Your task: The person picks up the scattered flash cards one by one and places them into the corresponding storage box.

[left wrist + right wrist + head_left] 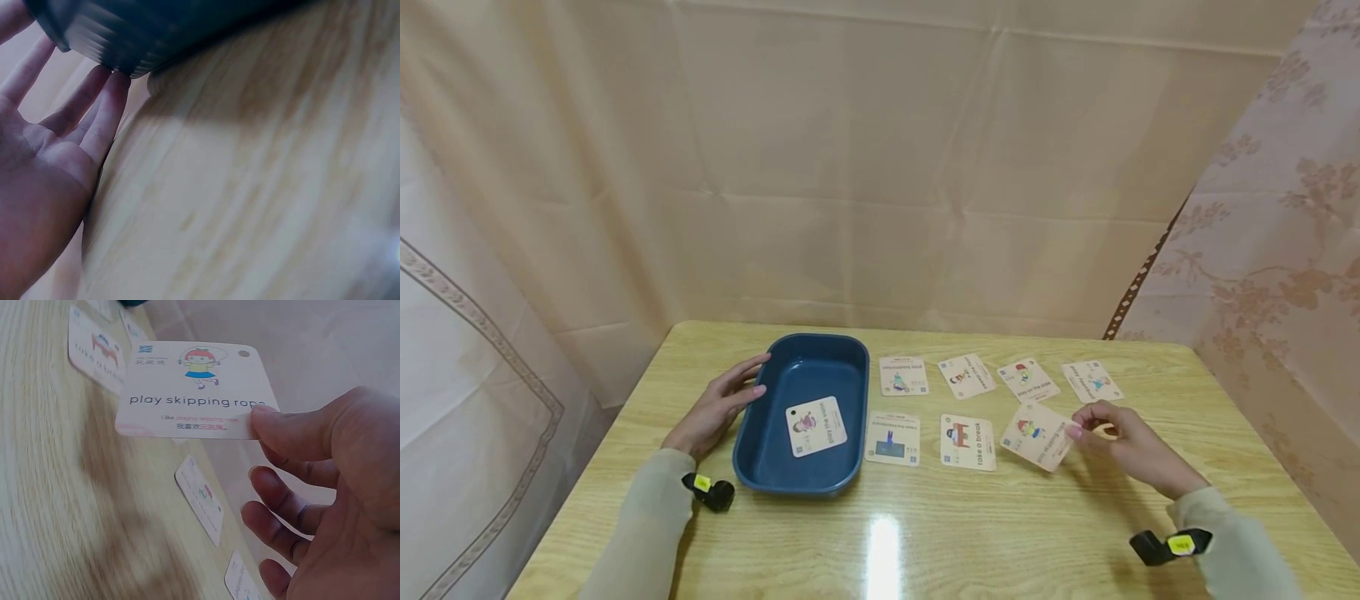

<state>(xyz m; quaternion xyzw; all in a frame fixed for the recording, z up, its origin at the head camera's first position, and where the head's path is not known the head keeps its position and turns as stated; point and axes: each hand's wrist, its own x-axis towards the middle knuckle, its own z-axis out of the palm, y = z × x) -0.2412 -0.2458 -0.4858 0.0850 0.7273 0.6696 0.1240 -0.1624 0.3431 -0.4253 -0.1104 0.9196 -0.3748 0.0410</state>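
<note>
While six cards (967, 442) lie spread beside the blue tray (752, 467), we pinch the white "play skipping rope" card (1040, 436) in our right hand (1131, 450), lifted off the table (925, 533); our left hand (715, 408), fingers straight, touches the tray's rim.

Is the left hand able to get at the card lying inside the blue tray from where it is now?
Probably yes. The left hand rests with straight fingers against the outer wall of the blue tray, and the card lies flat and uncovered on the tray's floor. The tray is open-topped, with nothing over the card.
</note>
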